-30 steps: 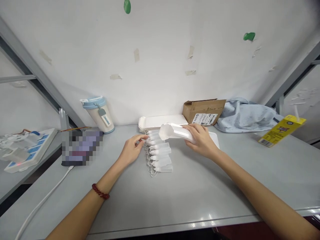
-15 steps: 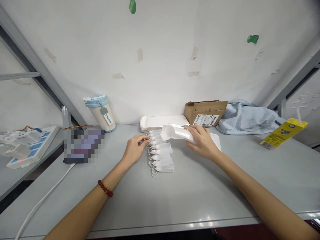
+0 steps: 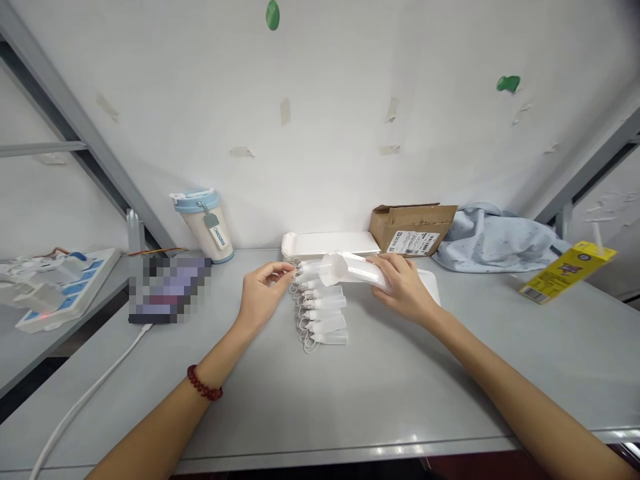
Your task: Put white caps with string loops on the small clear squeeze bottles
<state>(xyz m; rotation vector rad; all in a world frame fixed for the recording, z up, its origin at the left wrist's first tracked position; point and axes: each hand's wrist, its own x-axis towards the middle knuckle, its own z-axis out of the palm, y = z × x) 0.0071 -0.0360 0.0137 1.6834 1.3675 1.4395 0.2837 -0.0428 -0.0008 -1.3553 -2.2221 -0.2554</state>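
Note:
Small translucent squeeze bottles point(image 3: 327, 323) with white caps and thin cord loops lie side by side in a column on the grey table. My left hand point(image 3: 263, 293) is at the far end of the column, thumb and index fingertip pinched together at the cord loops point(image 3: 296, 275). Whether a loop is between them is too small to tell. My right hand point(image 3: 407, 285) grips a white open-ended pouch point(image 3: 357, 268), its mouth facing left over the far bottles and partly hiding them. Behind the pouch lies a stack of flat white envelopes point(image 3: 333, 243).
At the back stand a cream tumbler point(image 3: 207, 227) with blue lid and a cardboard box point(image 3: 413, 230). Pale blue cloth point(image 3: 495, 240) and a yellow drink carton point(image 3: 567, 272) are to the right. A pixelated phone-like device point(image 3: 170, 290) with a white cable point(image 3: 95, 393) and a power strip point(image 3: 75, 293) are left.
My left hand has shifted slightly left, its fingertips still by the loops. The pouch in my right hand has moved slightly, and its mouth looks wider. The camera view has shifted a little.

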